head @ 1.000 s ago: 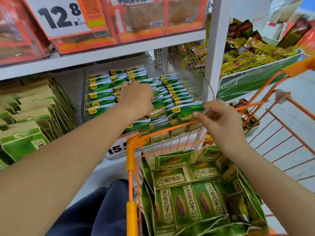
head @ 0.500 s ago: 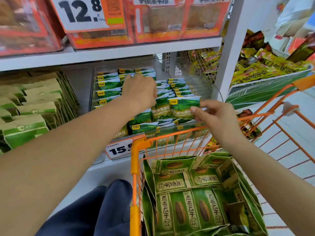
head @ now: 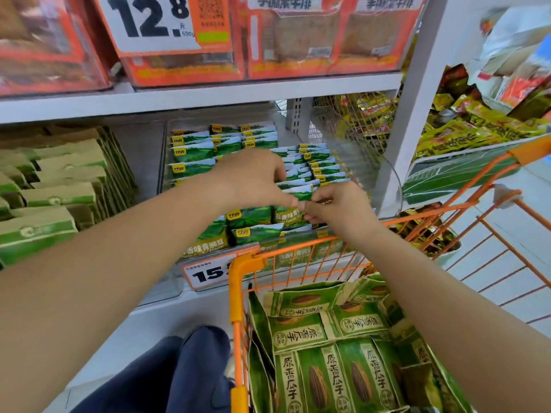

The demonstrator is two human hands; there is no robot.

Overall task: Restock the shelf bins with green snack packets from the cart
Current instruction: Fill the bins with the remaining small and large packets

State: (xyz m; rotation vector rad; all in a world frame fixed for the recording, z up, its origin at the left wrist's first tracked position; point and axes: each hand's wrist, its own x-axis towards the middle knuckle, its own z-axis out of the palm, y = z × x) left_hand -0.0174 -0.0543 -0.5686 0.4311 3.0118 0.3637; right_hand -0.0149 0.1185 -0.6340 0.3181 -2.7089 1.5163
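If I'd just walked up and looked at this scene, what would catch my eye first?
Probably the two bare hands meeting in the middle: the left hand and right hand pinch a green packet over the clear shelf bin packed with green snack packets. Next, the orange cart at the bottom, loaded with green seed packs, and the big 12.8 price sign up top.

bare forearms (head: pixel 119 263), no sleeves; navy trousers (head: pixel 185 374).
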